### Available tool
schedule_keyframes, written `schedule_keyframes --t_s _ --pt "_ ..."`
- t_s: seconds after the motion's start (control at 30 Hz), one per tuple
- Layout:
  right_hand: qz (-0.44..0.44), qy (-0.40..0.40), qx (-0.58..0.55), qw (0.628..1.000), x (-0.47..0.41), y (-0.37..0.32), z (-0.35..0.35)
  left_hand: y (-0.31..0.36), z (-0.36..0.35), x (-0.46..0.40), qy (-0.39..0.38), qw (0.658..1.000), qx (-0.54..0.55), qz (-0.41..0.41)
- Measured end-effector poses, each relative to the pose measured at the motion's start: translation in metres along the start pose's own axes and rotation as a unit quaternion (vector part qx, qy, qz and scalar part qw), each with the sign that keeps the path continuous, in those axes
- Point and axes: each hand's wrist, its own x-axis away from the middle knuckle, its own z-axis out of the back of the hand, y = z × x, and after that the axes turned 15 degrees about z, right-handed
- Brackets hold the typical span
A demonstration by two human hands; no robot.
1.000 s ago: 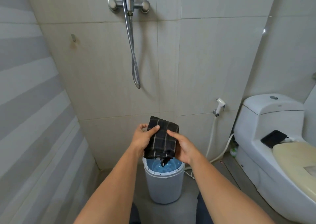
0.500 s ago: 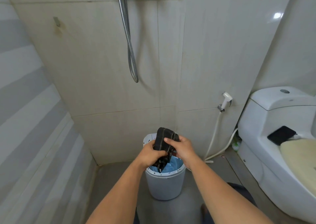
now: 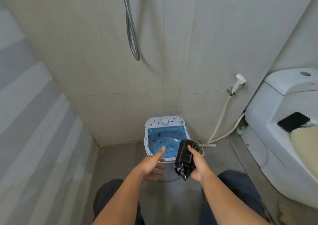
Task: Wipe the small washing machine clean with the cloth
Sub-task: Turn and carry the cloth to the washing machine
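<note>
The small washing machine [image 3: 155, 124] stands on the grey floor against the tiled wall. It is white with a round dial on top, a blue tub open to view and dark specks on its rim and inside. My right hand [image 3: 197, 164] grips a folded dark checked cloth [image 3: 185, 156] over the machine's front right edge. My left hand [image 3: 151, 164] is off the cloth, fingers apart, at the machine's front left rim with the thumb pointing over the tub.
A white toilet [image 3: 268, 121] fills the right side, with a black phone [image 3: 293, 121] lying on it. A bidet sprayer [image 3: 238, 82] and its hose hang on the wall right of the machine. A metal shower hose [image 3: 132, 35] dangles above. My knees sit below.
My left hand has let go of the cloth and dropped to the machine's front rim. The right hand keeps the cloth and has moved right. The view has tilted down, nearer the machine.
</note>
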Motion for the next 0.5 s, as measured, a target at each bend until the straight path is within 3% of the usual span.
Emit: schedule_keyframes --t_s 0.27,0.5 --pt "-0.134 0.001 0.067 0.989 -0.033 0.06 0.007 -0.018 0.032 -0.08 0.091 0.992 0.088 0.016" --pt "0.022 0.024 0.175 0.984 -0.108 0.038 -0.049 0.012 0.077 -0.169 0.195 0.977 0.077 -0.038"
